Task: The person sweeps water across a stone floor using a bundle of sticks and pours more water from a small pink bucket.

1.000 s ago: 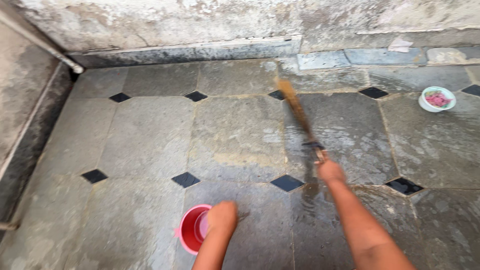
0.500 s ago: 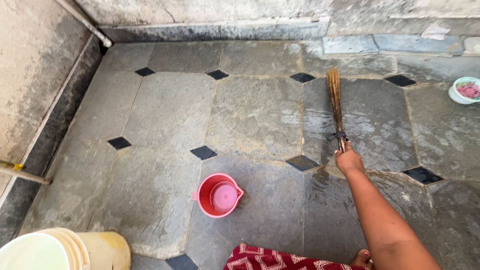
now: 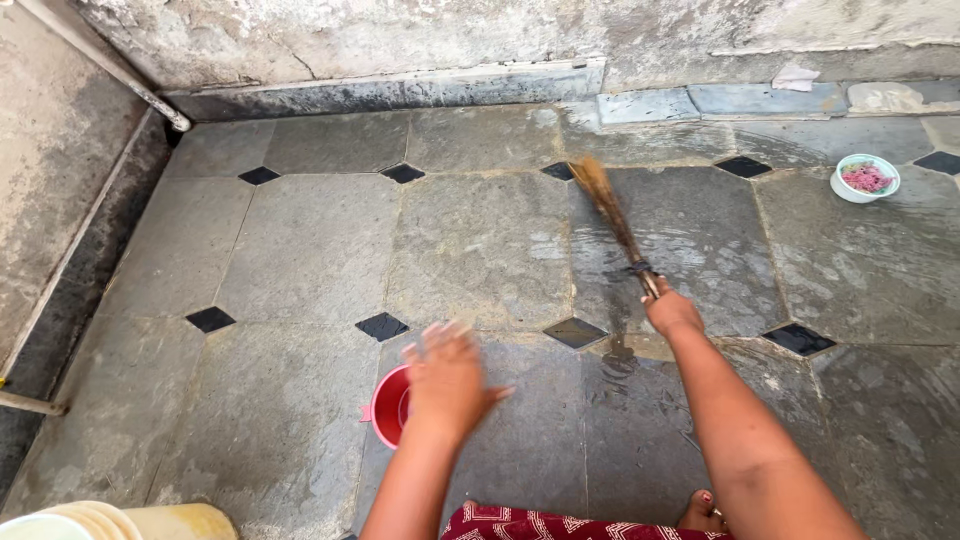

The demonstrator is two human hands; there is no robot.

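A grey stone floor [image 3: 300, 250] with small black diamond insets fills the space, wet and shiny on its right half, and runs up to a rough wall [image 3: 400, 40] at the far edge. A pipe [image 3: 120, 75] slants down the far left corner.

At the near left corner sits part of a yellowish bucket [image 3: 150, 522].

The right hand [image 3: 672, 312] reaches out over the wet patch, right of the floor's middle, fingers clenched round the handle of a broom [image 3: 612, 215]. The broom lies slanted, its brown bristles spread on the stone toward the far wall, just short of the step there.

The left hand [image 3: 447, 380] hovers above the near middle of the floor, blurred, fingers spread loose and gripping nothing. Right under it, partly hidden, stands a red mug [image 3: 388, 405] on the stone.

Near the far right corner rests a small white bowl [image 3: 865, 178] with something pink inside, well apart from the broom.

A strip of red patterned cloth [image 3: 540, 525] and some toes [image 3: 700, 510] show at the near edge.
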